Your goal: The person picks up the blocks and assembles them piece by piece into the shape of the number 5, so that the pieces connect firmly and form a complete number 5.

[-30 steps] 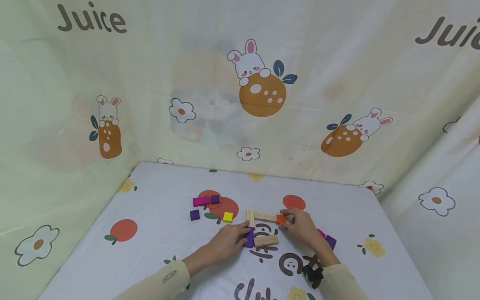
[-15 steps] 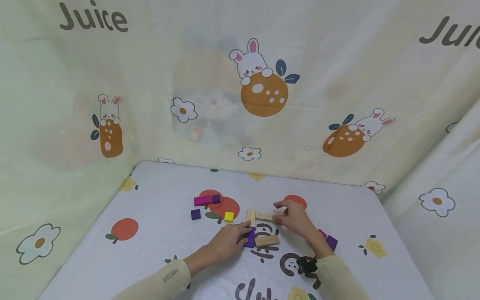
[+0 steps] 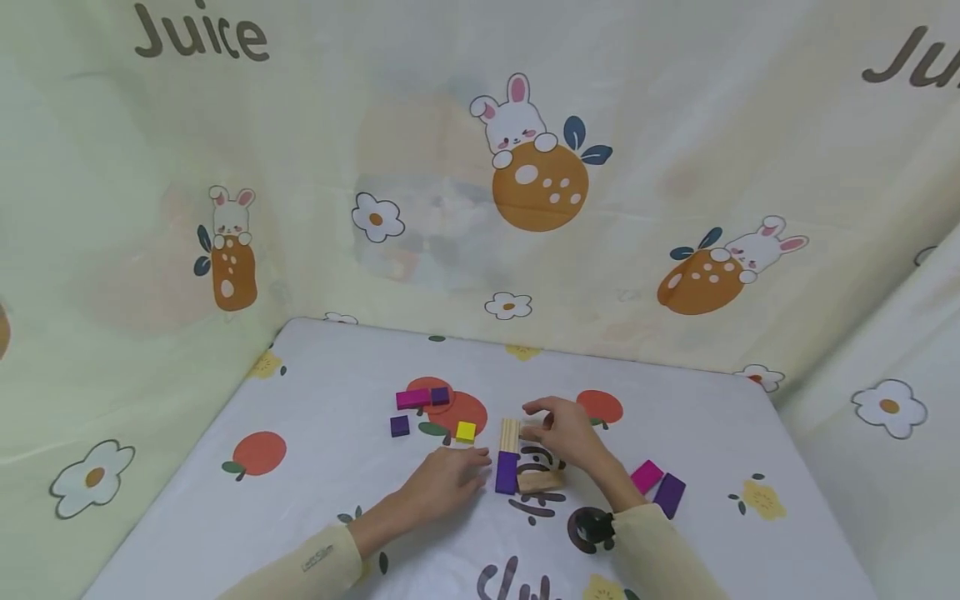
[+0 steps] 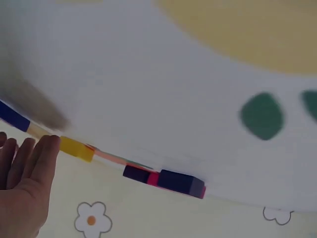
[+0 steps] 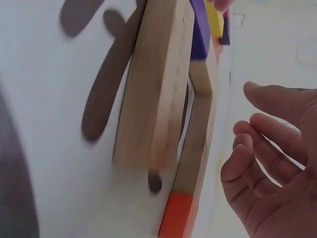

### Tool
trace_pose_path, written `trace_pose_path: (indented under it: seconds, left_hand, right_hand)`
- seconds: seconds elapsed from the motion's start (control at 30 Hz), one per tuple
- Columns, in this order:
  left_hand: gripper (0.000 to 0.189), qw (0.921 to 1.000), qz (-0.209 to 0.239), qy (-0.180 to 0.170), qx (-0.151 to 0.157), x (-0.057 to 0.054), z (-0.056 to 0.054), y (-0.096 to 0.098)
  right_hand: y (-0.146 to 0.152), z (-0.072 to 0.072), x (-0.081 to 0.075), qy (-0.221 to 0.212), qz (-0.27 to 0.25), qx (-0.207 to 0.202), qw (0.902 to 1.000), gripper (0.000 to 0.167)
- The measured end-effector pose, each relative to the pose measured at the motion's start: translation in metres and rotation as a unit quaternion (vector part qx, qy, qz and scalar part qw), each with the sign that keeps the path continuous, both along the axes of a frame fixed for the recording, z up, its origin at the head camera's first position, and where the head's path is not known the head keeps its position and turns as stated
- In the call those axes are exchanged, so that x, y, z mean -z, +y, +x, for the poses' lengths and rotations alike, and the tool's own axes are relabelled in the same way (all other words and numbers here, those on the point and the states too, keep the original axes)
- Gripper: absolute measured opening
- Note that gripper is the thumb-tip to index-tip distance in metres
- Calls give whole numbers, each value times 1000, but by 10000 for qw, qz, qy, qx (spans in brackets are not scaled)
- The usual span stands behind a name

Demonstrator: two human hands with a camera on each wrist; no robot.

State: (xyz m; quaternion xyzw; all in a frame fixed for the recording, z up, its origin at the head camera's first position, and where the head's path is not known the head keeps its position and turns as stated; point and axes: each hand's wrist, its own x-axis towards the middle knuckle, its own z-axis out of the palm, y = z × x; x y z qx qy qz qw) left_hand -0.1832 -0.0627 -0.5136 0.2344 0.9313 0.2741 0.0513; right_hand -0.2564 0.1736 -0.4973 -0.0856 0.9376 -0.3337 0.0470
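Small toy blocks form an angular layout on the table. Its left side is a pale wooden block [image 3: 510, 435] followed by a purple block [image 3: 506, 473]. From the purple one a second wooden block [image 3: 540, 482] runs rightward. Along the far side lies a long wooden block [image 5: 195, 139] with an orange block [image 5: 177, 215] at its end; my right hand hides both in the head view. That right hand [image 3: 567, 433] holds nothing, its thumb and fingers parted above the far side. My left hand [image 3: 442, 483] is just left of the purple block, fingers extended and apart from it.
Near the layout's far left are a yellow cube [image 3: 466, 431], a magenta block [image 3: 413, 399] and two dark purple cubes, one [image 3: 400, 426] set apart. To the right lie another magenta block [image 3: 647, 477] and a purple block [image 3: 670, 496]. A patterned curtain [image 3: 435, 150] borders the table.
My right hand has let go of the orange block and moved left over the far side. My left hand has come off the purple block and drawn back left.
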Motion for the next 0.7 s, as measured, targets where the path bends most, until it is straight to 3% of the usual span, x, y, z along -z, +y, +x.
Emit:
trace_pose_path:
  seconds: [0.27, 0.43, 0.57, 0.7]
  left_hand:
    - [32, 9995, -325, -33, 41, 0, 9, -11]
    - [32, 9996, -260, -105, 80, 0, 10, -11]
    - [33, 9996, -137, -105, 201, -1, 13, -10]
    - [34, 9986, -230, 113, 454, 2, 16, -7]
  right_hand:
    - [-28, 1, 4, -106, -192, -451, 9987, 38]
    - [-45, -1, 11, -207, 50, -564, 9982, 40]
    - [-57, -2, 16, -269, 131, -728, 9969, 36]
    - [-63, -3, 18, -99, 167, -1014, 9947, 31]
